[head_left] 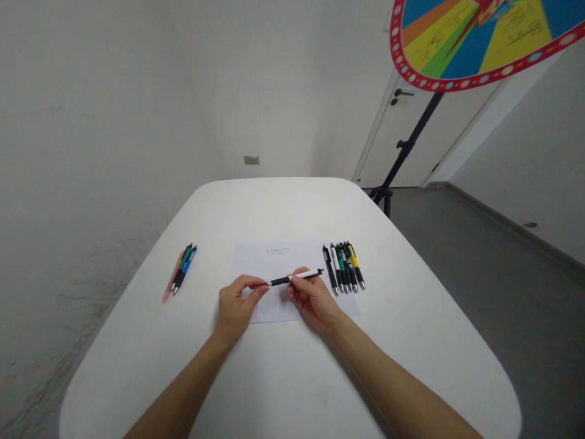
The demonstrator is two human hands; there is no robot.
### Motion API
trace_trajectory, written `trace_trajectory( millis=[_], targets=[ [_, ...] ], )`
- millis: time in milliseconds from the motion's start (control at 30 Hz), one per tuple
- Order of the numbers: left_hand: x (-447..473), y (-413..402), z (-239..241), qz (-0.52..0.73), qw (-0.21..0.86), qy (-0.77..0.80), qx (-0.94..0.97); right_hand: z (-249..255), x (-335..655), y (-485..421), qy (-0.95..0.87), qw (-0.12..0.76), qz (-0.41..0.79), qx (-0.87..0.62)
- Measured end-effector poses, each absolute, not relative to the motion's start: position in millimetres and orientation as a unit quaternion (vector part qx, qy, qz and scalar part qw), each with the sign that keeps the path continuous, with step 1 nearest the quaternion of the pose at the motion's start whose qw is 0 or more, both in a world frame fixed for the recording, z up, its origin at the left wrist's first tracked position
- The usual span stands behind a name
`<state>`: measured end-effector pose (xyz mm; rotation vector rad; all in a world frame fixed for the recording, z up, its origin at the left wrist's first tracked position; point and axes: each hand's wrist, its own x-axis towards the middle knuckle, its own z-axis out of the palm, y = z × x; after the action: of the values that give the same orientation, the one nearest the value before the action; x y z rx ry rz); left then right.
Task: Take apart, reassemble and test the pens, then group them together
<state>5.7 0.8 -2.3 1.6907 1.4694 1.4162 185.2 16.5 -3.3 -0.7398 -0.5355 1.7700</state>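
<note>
A white and black ballpoint pen (pixel 280 281) lies level between my two hands, above a white sheet of paper (pixel 274 311). My left hand (pixel 238 303) pinches its silver tip between thumb and fingers. Around the white barrel, my right hand (pixel 313 299) is closed, with the black clip end pointing right. Small writing shows near the top of the sheet. Just right of my right hand lies a row of several pens (pixel 346 271), with black, white, green and yellow barrels, partly on the sheet.
At the left of the white table (pixel 283 207) lie a green pen (pixel 183 263), a blue pen (pixel 186 268) and a pinkish strip-like item (pixel 172 281). A colourful prize wheel (pixel 484 46) on a black stand (pixel 406 146) stands beyond the table's right side.
</note>
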Motion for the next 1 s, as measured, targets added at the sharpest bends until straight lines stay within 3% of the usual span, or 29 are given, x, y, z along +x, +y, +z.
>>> trace_trajectory(
  millis=[1000],
  targets=[
    [8.0, 1.1, 1.8, 0.493, 0.226, 0.566, 0.621, -1.4, 184.5, 15.9, -0.259, 0.556, 0.722, -0.321]
  ],
)
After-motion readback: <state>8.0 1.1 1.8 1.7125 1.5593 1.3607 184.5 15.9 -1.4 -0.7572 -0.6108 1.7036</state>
